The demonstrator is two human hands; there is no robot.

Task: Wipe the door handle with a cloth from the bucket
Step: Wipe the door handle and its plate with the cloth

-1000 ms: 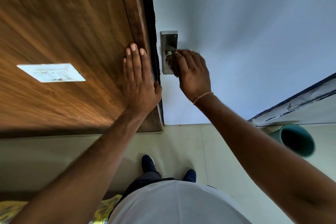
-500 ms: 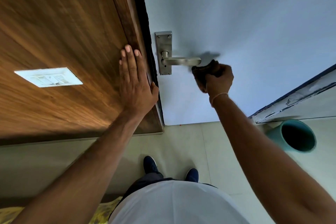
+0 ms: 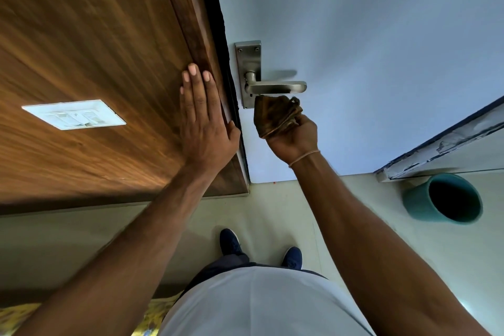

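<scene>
Door handle (image 3: 275,86) is the lever on the steel backplate (image 3: 248,73), mounted on the pale door (image 3: 368,49) just right of the dark gap at the door's edge. Starting at the left, a white switch plate (image 3: 73,114) sits on the wood-grain panel (image 3: 90,68). Your left hand (image 3: 203,123) lies flat and open against that panel's right edge, grasping nothing, apparently bracing you. Right of it, your right hand (image 3: 294,138) is clenched around the bunched brown cloth (image 3: 276,114), whose top edge reaches just under the lever; I cannot tell whether it touches. Far right, on the floor (image 3: 272,213), the teal bucket (image 3: 443,198) stands well apart, and its inside looks dark. I judge the fetching step done, since the cloth is out and at the handle. The wiping looks under way; how much of the lever and backplate remains, the view doesn't show.
</scene>
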